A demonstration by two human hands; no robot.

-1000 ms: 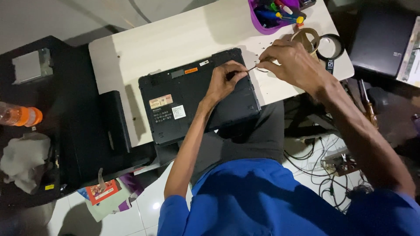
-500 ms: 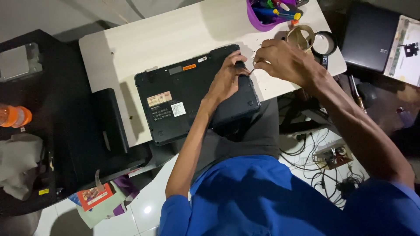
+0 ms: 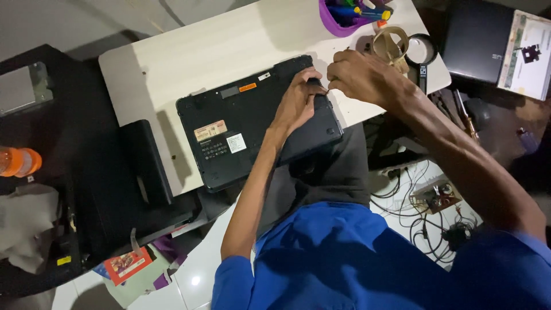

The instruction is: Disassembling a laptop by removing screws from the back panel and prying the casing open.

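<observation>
both your hands [image 3: 298, 103] [image 3: 361, 77] have closed together at the laptop's [image 3: 252, 132] upper right corner.
left presses flat; right's pinch unclear; laptop runs lower left.

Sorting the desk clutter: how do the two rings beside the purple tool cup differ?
The tan tape roll is light brown and stands tilted; the black-rimmed ring lies flat, dark, with a pale centre and a short handle, likely a magnifier. The tan tape roll sits closer to the right hand. Both are round and rest on the white table.

Both arms reach forward, bare below blue sleeves. The left hand [image 3: 297, 102] lies palm down, fingers bent; the right hand [image 3: 359, 76] is curled, fingertips pinched beside it.
</observation>
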